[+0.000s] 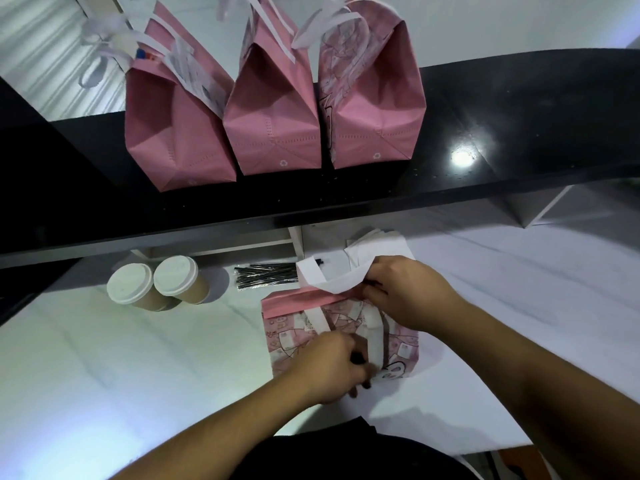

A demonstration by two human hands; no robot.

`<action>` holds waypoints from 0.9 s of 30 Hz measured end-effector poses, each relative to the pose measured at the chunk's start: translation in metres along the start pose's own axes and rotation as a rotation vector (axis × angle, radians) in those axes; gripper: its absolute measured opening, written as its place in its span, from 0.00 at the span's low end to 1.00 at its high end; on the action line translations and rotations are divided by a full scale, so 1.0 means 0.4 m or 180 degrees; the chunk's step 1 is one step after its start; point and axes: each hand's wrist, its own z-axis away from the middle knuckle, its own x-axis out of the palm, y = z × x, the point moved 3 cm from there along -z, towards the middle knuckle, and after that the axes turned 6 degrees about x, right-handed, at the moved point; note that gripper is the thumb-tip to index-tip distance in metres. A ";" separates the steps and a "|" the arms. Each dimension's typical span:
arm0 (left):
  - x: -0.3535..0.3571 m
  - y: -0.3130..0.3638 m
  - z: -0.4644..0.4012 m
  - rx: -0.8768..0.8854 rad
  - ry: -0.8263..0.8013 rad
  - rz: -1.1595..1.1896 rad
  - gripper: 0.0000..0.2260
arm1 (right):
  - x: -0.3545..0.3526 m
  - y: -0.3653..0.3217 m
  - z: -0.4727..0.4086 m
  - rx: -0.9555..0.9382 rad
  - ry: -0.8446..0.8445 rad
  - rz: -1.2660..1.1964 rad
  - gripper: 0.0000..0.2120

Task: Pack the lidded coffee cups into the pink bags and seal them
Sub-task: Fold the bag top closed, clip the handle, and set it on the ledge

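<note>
Pink bag (341, 336) gripped by both hands.

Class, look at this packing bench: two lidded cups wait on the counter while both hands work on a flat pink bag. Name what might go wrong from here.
1. The left hand and right hand pull at the flat bag by its white handle; a hard tug might tear it.
2. The two cups stand touching near the bag; a swinging elbow might tip them.
3. The straws lie loose beside the bag and may scatter.
</note>
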 end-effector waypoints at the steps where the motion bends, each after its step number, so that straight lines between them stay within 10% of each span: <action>1: 0.003 0.001 0.006 0.0035 -0.0092 0.0003 0.12 | 0.001 -0.001 0.000 -0.0013 -0.0008 0.0019 0.10; 8: -0.066 0.010 0.049 0.0218 0.0766 -0.0929 0.22 | 0.007 -0.004 0.010 -0.0082 0.0057 0.0201 0.11; 14: -0.115 -0.079 0.109 -0.0490 0.1430 -0.0449 0.23 | 0.008 -0.005 0.015 -0.0115 0.0072 0.0185 0.12; 20: -0.077 -0.081 0.115 -0.0528 0.1651 0.1891 0.12 | 0.013 -0.010 0.019 -0.0099 0.0065 0.0153 0.11; 27: -0.047 -0.088 0.123 -0.0707 0.1133 0.1578 0.11 | 0.008 -0.009 0.023 -0.0095 0.0137 0.0135 0.09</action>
